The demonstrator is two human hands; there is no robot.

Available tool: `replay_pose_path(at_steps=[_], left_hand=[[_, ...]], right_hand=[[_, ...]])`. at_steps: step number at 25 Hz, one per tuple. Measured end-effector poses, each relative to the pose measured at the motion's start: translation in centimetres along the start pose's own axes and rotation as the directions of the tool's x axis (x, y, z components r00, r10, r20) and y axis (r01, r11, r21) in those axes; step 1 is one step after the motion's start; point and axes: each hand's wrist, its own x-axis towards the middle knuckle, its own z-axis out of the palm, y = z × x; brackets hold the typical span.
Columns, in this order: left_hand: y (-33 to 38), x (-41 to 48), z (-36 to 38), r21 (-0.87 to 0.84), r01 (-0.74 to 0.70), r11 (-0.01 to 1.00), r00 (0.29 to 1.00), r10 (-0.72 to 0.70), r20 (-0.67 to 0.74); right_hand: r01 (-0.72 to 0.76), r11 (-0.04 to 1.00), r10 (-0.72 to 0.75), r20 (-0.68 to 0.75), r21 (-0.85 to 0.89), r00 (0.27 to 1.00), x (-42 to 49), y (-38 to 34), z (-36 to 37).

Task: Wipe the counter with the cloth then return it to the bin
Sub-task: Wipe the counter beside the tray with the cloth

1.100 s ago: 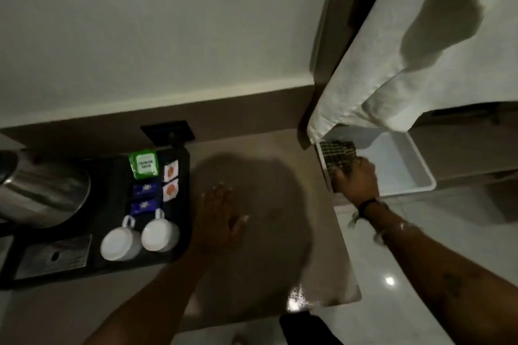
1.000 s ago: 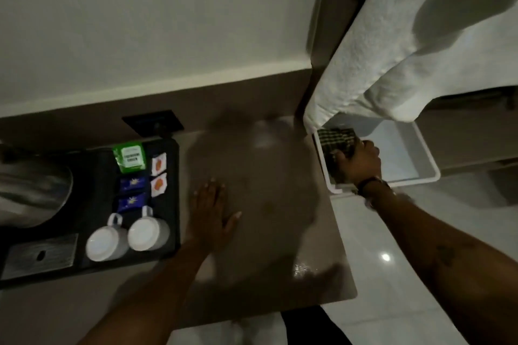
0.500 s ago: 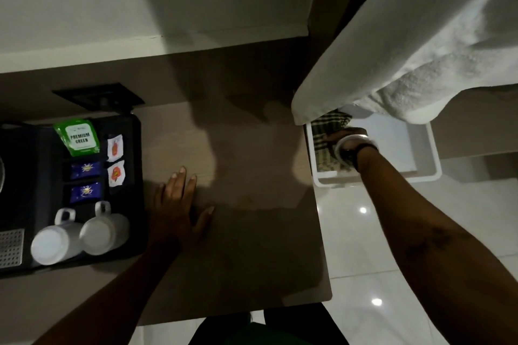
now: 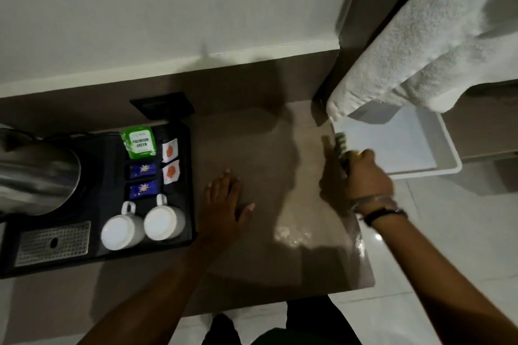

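Observation:
My right hand [image 4: 364,176] grips a dark checkered cloth [image 4: 341,143], held over the right edge of the brown counter [image 4: 266,148], just left of the white bin [image 4: 437,168]. Only a blurred strip of the cloth shows above my fist. The bin stands lower, beside the counter's right end, and its visible inside holds nothing. My left hand [image 4: 227,204] lies flat on the counter with fingers spread, right of the black tray.
A black tray [image 4: 190,176] on the left holds two white mugs [image 4: 143,225], tea sachets [image 4: 138,143] and a steel kettle [image 4: 36,173]. A white towel [image 4: 420,50] hangs over the bin's far side. A wall socket [image 4: 162,105] sits behind the tray. Glossy floor lies right.
My right hand has lifted the cloth out of the bin and brought it left to the counter's edge. My left hand stays flat on the counter.

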Motion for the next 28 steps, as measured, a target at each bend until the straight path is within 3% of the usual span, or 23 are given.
replay_pose_path(at_steps=[2,5,7,9,13,16,18,22,26,28], left_hand=[[-1.1,-3.5,-0.1,-0.043,-0.196,0.98,0.98,0.197,0.001],[-6.0,-11.1,-0.4,-0.038,-0.541,0.84,0.836,0.543,0.078],[-10.2,-14.2,-1.0,0.003,-0.639,0.769,0.76,0.63,0.16],[-12.6,-15.1,-1.7,0.049,-0.668,0.743,0.73,0.641,0.24],[-14.0,-15.0,-1.8,0.087,-0.719,0.69,0.678,0.668,0.306],[-14.0,-14.9,-1.2,0.112,-0.699,0.707,0.7,0.644,0.309],[-14.1,-14.8,-1.3,0.113,-0.694,0.711,0.703,0.636,0.318],[-13.8,-14.7,-1.4,0.121,-0.708,0.696,0.689,0.642,0.337],[-14.2,-14.8,-0.6,0.153,-0.728,0.668,0.676,0.663,0.321],[-14.3,-14.6,-0.3,0.157,-0.745,0.648,0.658,0.678,0.328]], right_hand=[[0.092,0.993,-0.082,0.118,-0.077,0.99,-5.6,-3.3,3.9],[0.075,0.994,-0.048,0.316,-0.074,0.948,-12.3,-6.3,9.9],[-0.003,0.999,0.011,0.166,-0.049,0.986,-14.3,-6.8,11.8],[0.031,0.993,-0.032,-0.01,-0.114,0.999,-14.2,-6.4,12.6],[0.15,0.977,-0.141,0.067,-0.15,0.988,-13.1,-5.9,15.3],[0.194,0.953,-0.184,0.062,-0.235,0.981,-13.0,-5.7,17.2],[0.246,0.949,-0.232,0.09,-0.197,0.968,-15.2,-6.2,17.8],[0.226,0.964,-0.214,0.094,-0.141,0.972,-19.6,-4.0,18.6],[0.001,0.997,-0.005,-0.041,-0.083,0.999,-9.4,-2.4,14.8],[-0.019,0.998,0.014,-0.097,-0.057,0.995,-3.2,-5.2,13.9]])
